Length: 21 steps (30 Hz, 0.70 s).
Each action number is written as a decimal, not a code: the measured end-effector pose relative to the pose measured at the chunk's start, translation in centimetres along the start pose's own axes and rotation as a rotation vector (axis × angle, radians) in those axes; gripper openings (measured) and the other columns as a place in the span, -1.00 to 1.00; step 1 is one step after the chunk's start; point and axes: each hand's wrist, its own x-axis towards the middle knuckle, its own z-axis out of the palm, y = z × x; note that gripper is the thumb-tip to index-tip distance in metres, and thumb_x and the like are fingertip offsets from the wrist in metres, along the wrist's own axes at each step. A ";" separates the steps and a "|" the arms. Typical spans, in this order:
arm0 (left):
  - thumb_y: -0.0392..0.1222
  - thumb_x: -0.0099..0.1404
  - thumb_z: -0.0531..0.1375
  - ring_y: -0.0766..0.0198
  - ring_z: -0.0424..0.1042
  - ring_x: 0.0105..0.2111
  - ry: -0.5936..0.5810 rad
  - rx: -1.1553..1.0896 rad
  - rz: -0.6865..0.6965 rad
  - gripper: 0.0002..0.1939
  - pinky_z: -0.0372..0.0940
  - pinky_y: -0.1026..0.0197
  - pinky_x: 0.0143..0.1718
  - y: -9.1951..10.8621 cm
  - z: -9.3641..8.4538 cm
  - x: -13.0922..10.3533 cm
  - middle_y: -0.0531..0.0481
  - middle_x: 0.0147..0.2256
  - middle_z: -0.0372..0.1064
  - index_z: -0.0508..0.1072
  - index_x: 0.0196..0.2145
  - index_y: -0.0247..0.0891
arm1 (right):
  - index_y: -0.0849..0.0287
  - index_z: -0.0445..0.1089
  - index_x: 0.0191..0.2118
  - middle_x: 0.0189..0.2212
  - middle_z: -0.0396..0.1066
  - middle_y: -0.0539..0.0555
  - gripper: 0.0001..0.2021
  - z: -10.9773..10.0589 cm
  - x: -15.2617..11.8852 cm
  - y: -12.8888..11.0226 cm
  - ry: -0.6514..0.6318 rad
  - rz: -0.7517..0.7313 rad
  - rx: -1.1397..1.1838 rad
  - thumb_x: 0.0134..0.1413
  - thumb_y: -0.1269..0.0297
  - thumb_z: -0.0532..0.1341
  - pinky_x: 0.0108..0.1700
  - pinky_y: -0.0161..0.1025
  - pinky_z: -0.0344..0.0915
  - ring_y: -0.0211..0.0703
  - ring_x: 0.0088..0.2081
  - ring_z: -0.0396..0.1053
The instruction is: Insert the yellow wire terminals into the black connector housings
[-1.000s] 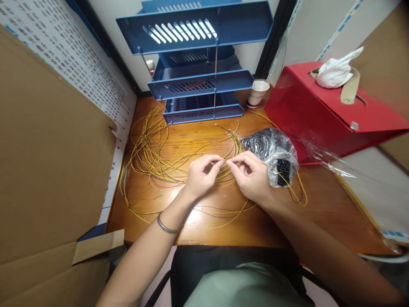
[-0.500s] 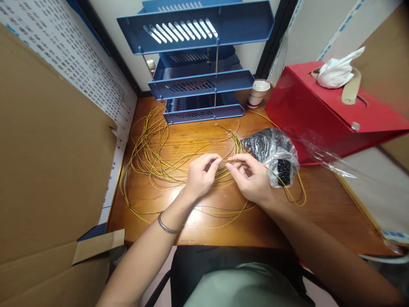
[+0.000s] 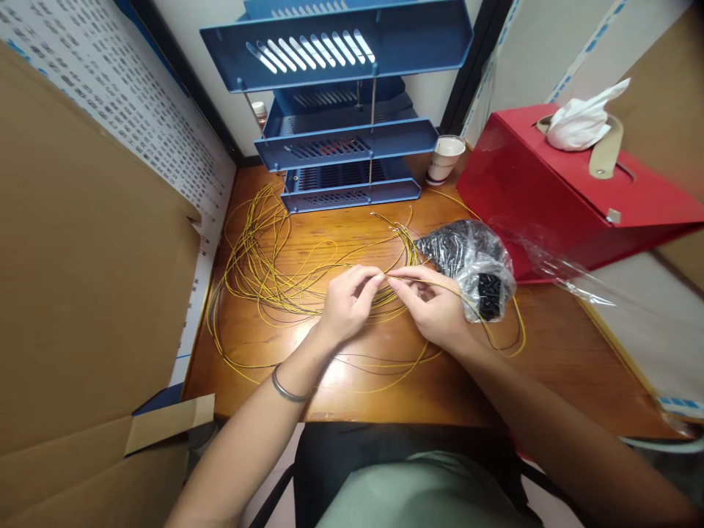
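Observation:
My left hand (image 3: 348,296) is closed in a pinch of thumb and forefinger; the small thing at its fingertips is too hidden to name. Right against those fingertips, my right hand (image 3: 433,304) pinches a thin yellow and dark wire (image 3: 473,302). This wire runs back over the right hand and loops down onto the table on the right. Beneath and behind both hands lies a loose bundle of yellow and dark wires (image 3: 247,264). Several of its ends (image 3: 404,233), with small bright tips, are gathered just beyond my hands.
A clear plastic bag with black contents (image 3: 467,253) lies beside my right hand. Behind stand a blue tiered tray rack (image 3: 341,136) and a paper cup (image 3: 446,158). A red tissue box (image 3: 517,183) is at the right, and cardboard (image 3: 93,257) walls the left side.
My fingertips have drawn closer together, the left hand shifting slightly right. The wire over my right hand has moved a little, and its loop at the right lies differently.

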 end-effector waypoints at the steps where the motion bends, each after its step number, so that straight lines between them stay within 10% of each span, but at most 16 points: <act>1: -0.18 0.45 0.15 0.28 0.48 -0.37 -0.002 0.002 0.001 -0.79 0.35 0.26 -0.26 0.0 0.0 0.0 -0.05 -0.37 0.54 0.53 -0.29 -0.28 | 0.18 0.57 -0.24 -0.36 0.55 0.07 -0.84 0.0 0.0 0.0 0.000 -0.017 -0.005 0.19 0.21 0.30 -0.52 -0.31 0.18 -0.31 -0.54 0.27; 21: -0.16 0.51 0.07 0.32 0.49 -0.36 -0.007 -0.002 0.002 -0.69 0.33 0.28 -0.24 -0.3 0.2 0.0 -0.02 -0.40 0.51 0.49 -0.35 -0.28 | 0.19 0.53 -0.32 -0.66 0.16 -0.12 -0.87 0.2 0.0 -0.1 0.069 -0.049 -0.123 0.17 0.27 0.27 -0.56 -0.33 0.07 -0.36 -0.63 0.11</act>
